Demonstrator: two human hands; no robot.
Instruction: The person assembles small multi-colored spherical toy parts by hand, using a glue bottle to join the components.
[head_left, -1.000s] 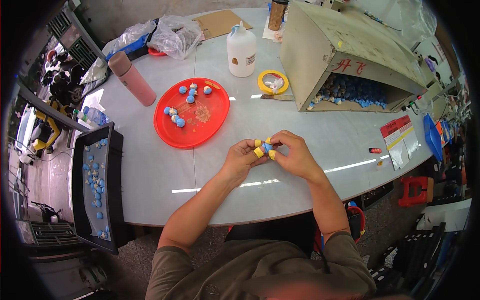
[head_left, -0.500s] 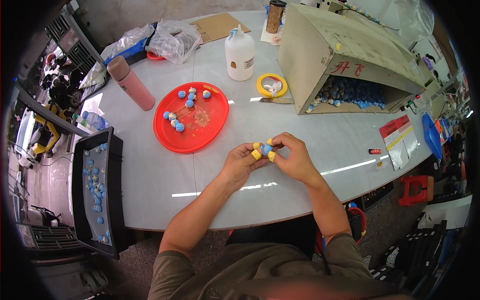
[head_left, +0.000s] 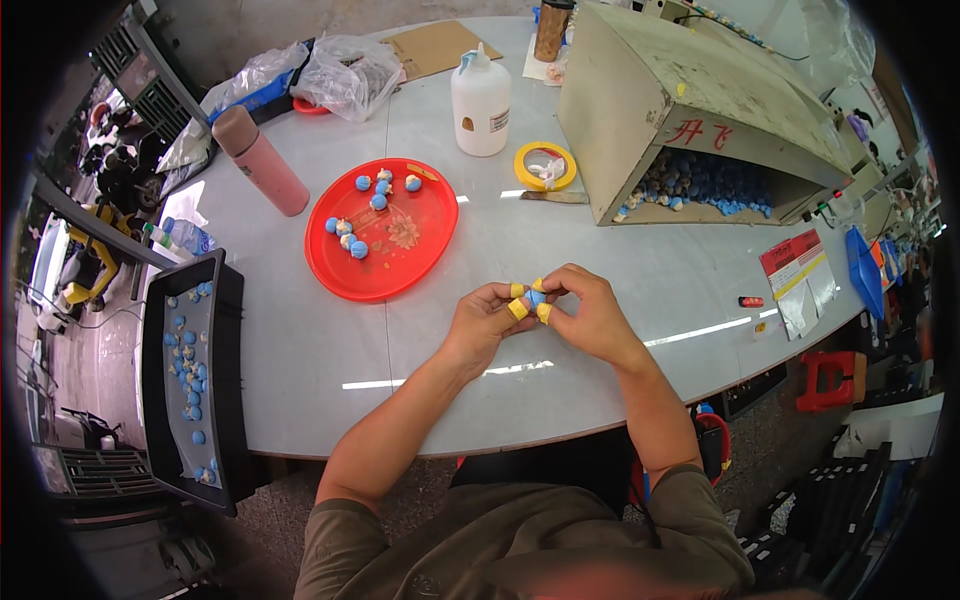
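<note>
Between my fingertips, above the grey table, is a small round blue piece; my fingers cover much of it. My left hand pinches it from the left, and my right hand grips it from the right. Yellow tape wraps the thumb and a fingertip on each hand. To the left of my hands lies a red plate with several small blue and cream balls in two loose clusters.
A black tray of similar balls sits at the left edge. Behind stand a pink flask, a white squeeze bottle and a tape roll beside a knife. A beige metal box at the right holds many blue balls.
My hands stay in nearly the same place, with the fingers shifting slightly around the blue piece. The whole view has moved a little.
</note>
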